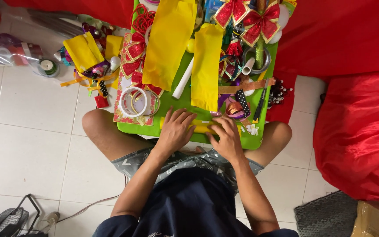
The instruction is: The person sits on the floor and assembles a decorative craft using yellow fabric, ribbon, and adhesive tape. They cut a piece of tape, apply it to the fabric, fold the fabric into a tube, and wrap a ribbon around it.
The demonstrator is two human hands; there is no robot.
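Observation:
My left hand (175, 130) and my right hand (227, 138) press flat on a narrow yellow paper strip (202, 127) at the near edge of a green tray-table (172, 103) over my lap. Their fingers lie spread on the strip, close together. Two long yellow paper sheets (168, 39) (206, 66) lie just beyond my hands. A white paper roll (183, 79) rests between them. Rolls of clear tape (133, 102) sit left of my left hand on a red patterned card.
Red and gold bows (248, 17), ribbons, a metal tin (259, 59) and a black pen (259, 105) crowd the tray's far and right side. Yellow paper scraps (83, 50) and ribbon spools litter the white tiled floor at left. Red fabric (360, 131) lies right; a fan (5, 221) stands bottom left.

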